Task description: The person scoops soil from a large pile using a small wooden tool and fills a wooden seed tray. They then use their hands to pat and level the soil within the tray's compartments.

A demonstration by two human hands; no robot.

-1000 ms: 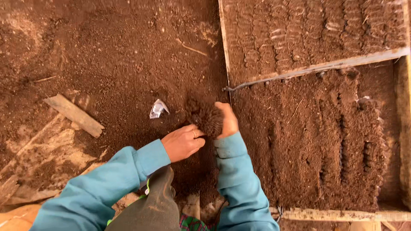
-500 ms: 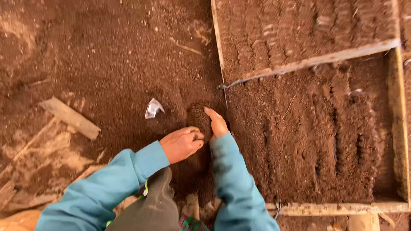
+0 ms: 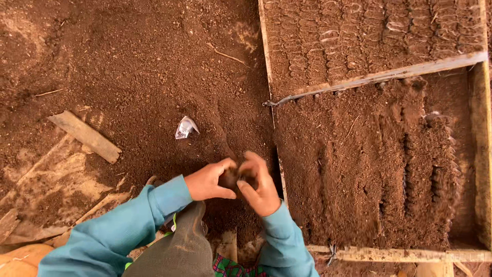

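My left hand (image 3: pixel 208 180) and my right hand (image 3: pixel 259 182) are cupped together over loose brown soil (image 3: pixel 154 66), pressing a small clump of soil (image 3: pixel 234 177) between them. Both arms wear teal sleeves (image 3: pixel 123 228). The hands hover just left of the wooden edge of a soil-filled frame (image 3: pixel 281 179). Fingers of both hands curl around the clump, which is mostly hidden.
A wooden frame (image 3: pixel 389 74) holds rows of packed soil pieces at top right and rougher furrowed soil (image 3: pixel 410 169) below. A small clear plastic scrap (image 3: pixel 185 126) lies on the dirt. A flat wood piece (image 3: pixel 84 136) and boards (image 3: pixel 41 190) lie at left.
Both hands have pulled back from the ground toward my body and come together, now lifting a clump of soil between them.
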